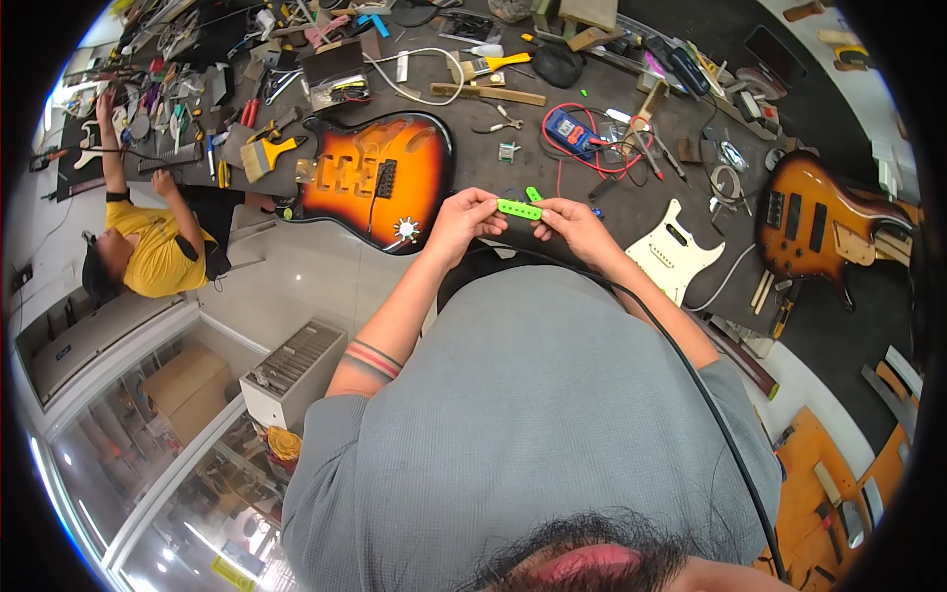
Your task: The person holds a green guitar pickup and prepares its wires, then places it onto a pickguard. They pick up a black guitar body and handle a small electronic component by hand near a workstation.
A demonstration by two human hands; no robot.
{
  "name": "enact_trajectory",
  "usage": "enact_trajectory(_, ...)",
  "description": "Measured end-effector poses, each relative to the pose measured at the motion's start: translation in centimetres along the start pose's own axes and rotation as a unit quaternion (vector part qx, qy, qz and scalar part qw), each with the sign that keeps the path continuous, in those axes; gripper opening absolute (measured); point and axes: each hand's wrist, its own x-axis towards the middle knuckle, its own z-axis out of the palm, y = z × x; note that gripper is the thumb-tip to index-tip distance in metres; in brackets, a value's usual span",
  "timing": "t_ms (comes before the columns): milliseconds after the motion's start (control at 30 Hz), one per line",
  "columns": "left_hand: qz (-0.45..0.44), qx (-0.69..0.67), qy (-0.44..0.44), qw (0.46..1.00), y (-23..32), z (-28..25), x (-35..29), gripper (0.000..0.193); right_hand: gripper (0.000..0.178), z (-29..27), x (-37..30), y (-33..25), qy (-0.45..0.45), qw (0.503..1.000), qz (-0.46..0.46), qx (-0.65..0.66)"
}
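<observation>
A bright green single-coil guitar pickup (520,209), with a row of small dots along it, is held level in front of my chest. My left hand (468,225) pinches its left end. At the other end, the fingers of my right hand (575,229) close on it. A second green piece (534,194) shows just behind it; whether it touches my fingers I cannot tell. To the left lies a sunburst electric guitar body (419,158) with open cavities and a bridge. A cream pickguard (681,249) rests right of my right hand.
A blue multimeter (569,132) with red leads lies beyond my hands, near cutters (501,120) and a small coil-like part (507,151). A sunburst bass (819,222) is at right. Tools crowd the far bench. A person in yellow (148,247) works at left.
</observation>
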Motion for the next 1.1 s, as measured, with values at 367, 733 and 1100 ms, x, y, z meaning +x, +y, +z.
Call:
enact_trajectory(367, -0.004, -0.045, -0.001, 0.999, -0.7, 0.2, -0.6, 0.018, 0.035, -0.2, -0.3, 0.0, -0.014, 1.0, 0.004, 0.011)
enact_trajectory(733, -0.032, -0.052, -0.011, 0.998, -1.2, -1.4, -0.1, 0.015, 0.027, 1.3, 0.7, 0.0, 0.074, 0.967, -0.079, -0.232)
enact_trajectory(1100, -0.072, -0.042, 0.031, 0.996, -2.6, -3.2, 2.0, 0.013, 0.032, 0.7, 4.4, -1.1, 0.021, 0.844, -0.266, -0.465)
